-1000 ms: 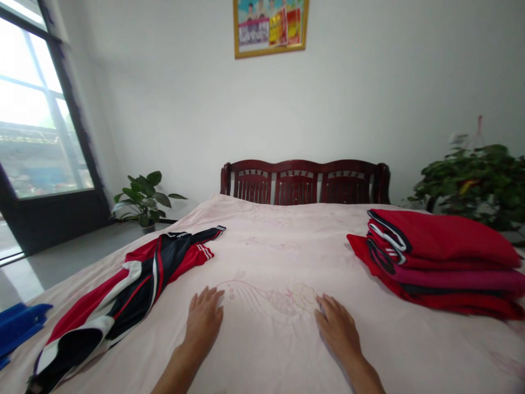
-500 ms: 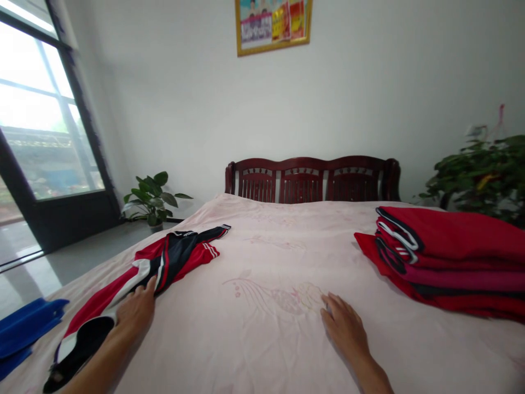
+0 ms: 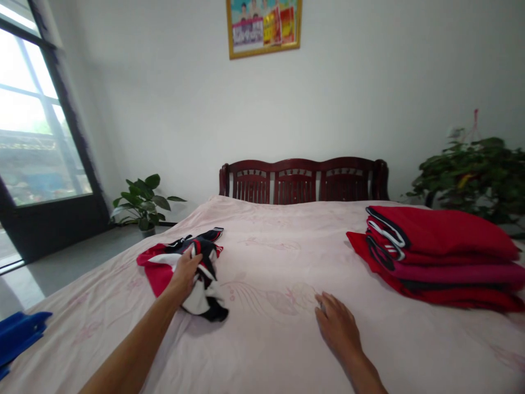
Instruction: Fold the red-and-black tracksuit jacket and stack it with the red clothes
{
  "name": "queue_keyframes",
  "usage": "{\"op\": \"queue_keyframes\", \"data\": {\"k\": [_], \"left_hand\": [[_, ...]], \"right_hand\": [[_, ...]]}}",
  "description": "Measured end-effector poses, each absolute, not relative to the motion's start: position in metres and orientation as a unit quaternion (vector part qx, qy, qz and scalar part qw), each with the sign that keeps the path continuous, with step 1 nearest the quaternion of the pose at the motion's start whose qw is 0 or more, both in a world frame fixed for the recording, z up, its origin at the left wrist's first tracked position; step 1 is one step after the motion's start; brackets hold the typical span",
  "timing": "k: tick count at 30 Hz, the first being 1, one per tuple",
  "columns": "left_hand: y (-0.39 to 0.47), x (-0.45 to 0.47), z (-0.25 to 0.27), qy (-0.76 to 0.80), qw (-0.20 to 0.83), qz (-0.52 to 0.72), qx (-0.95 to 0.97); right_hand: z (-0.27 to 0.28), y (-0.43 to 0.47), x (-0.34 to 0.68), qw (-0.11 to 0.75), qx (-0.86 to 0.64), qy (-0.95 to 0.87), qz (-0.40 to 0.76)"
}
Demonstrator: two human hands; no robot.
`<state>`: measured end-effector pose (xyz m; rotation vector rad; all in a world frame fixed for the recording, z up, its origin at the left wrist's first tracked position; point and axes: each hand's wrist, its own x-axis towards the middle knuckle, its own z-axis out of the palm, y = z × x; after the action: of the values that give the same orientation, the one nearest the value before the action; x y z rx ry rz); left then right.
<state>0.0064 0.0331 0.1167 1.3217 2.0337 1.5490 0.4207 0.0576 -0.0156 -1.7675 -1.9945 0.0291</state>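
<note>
A blue article (image 3: 20, 336) lies left of the left hand (image 3: 187, 271), which is clamped on the bunched garment (image 3: 203, 298). The right hand (image 3: 338, 322), apart, lies palm-down on the sheet (image 3: 270, 345), the folded stack (image 3: 451, 262) to its right.

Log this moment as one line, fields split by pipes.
left hand: gripping bunched red-navy-white garment | right hand: palm down on pink bedsheet | folded clothes: stacked, right side | blue item: left edge
</note>
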Motion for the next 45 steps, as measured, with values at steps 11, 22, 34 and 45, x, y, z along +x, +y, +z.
{"op": "queue_keyframes", "data": {"k": [11,22,34,45], "left_hand": [[0.019,0.077,0.033,0.618,0.029,0.399,0.676],[0.008,0.080,-0.003,0.676,-0.094,0.212,0.700],[0.009,0.074,-0.008,0.655,-0.078,0.265,0.703],[0.009,0.073,-0.008,0.655,-0.066,0.277,0.700]], "right_hand": [[-0.013,0.061,0.431,0.342,-0.644,-0.673,0.123],[-0.016,0.061,0.428,0.355,-0.616,-0.699,0.082],[-0.015,0.061,0.428,0.331,-0.624,-0.703,0.082],[-0.013,0.060,0.428,0.306,-0.637,-0.703,0.076]]}}
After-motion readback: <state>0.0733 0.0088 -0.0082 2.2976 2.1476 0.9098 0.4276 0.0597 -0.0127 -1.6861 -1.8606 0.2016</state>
